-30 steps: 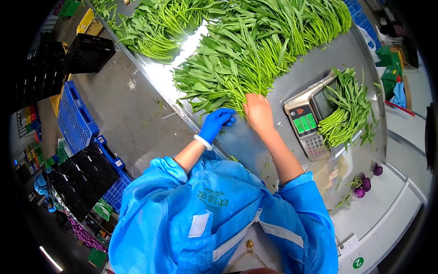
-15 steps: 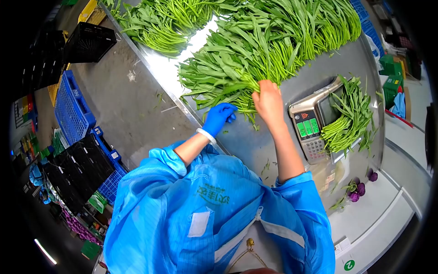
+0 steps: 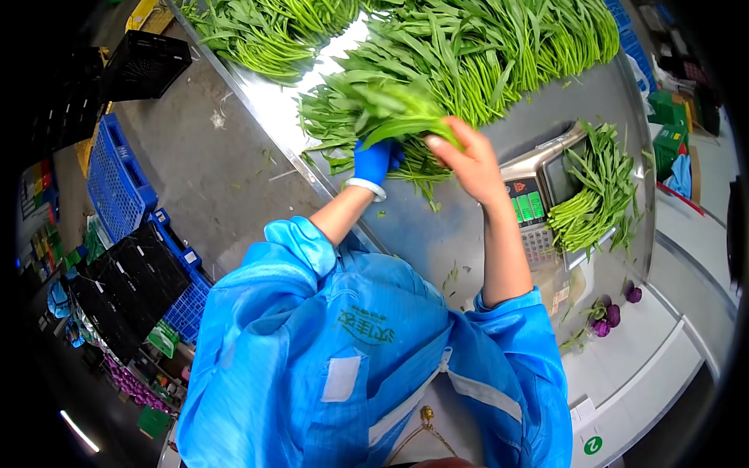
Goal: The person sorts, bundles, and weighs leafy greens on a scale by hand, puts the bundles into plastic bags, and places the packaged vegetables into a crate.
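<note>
My bare right hand [image 3: 466,160] is closed round a small bunch of water spinach [image 3: 406,109], raised over the pile; its leaves point left and are blurred by motion. My left hand [image 3: 374,162], in a blue glove, is just under those leaves at the pile's near edge. Its fingers look curled, but the leaves partly hide them, so what they hold does not show. Beyond both hands, a large pile of water spinach [image 3: 499,62] lies in rows on the metal table [image 3: 437,234]. To the right, a digital scale [image 3: 538,222] carries another bunch [image 3: 597,195].
A separate heap of greens [image 3: 265,35] lies at the far left of the table. Purple vegetables [image 3: 605,318] are at the right, near a white surface. Black crates [image 3: 129,285] and a blue pallet [image 3: 117,183] stand on the floor to the left.
My right hand has lifted the bunch slightly up and toward me, with its leaves swinging. My left hand has moved forward and right, under the leaves.
</note>
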`<move>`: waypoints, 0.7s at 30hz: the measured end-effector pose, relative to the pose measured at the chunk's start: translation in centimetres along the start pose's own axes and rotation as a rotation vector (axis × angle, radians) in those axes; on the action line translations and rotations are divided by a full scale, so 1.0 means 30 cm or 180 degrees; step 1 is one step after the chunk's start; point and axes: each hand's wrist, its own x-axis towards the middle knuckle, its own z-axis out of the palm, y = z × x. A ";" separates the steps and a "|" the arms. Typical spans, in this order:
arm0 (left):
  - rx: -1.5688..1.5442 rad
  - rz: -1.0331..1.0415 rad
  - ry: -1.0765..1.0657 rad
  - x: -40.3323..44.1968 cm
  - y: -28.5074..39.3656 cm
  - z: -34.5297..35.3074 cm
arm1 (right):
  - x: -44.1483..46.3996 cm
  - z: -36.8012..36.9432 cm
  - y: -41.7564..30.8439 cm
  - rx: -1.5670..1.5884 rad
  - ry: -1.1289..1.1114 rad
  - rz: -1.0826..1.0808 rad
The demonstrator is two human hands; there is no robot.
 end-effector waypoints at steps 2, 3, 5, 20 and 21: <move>-0.0351 0.0130 0.0094 -0.007 0.013 -0.022 | -0.026 -0.070 -0.002 0.0291 -0.0008 -0.0455; -0.0519 0.0190 0.0090 -0.026 0.041 -0.038 | -0.036 -0.082 -0.003 0.0365 0.0039 -0.0605; -0.0853 0.0314 0.0079 -0.081 0.087 -0.077 | -0.060 -0.093 -0.003 0.0514 0.0138 -0.0908; -0.1936 -0.0887 0.0654 -0.208 -0.056 -0.299 | -0.116 0.108 0.319 -0.3839 0.0397 -0.1151; -0.1900 -0.0863 0.0678 -0.206 -0.066 -0.314 | -0.114 0.118 0.324 -0.3961 0.0424 -0.1112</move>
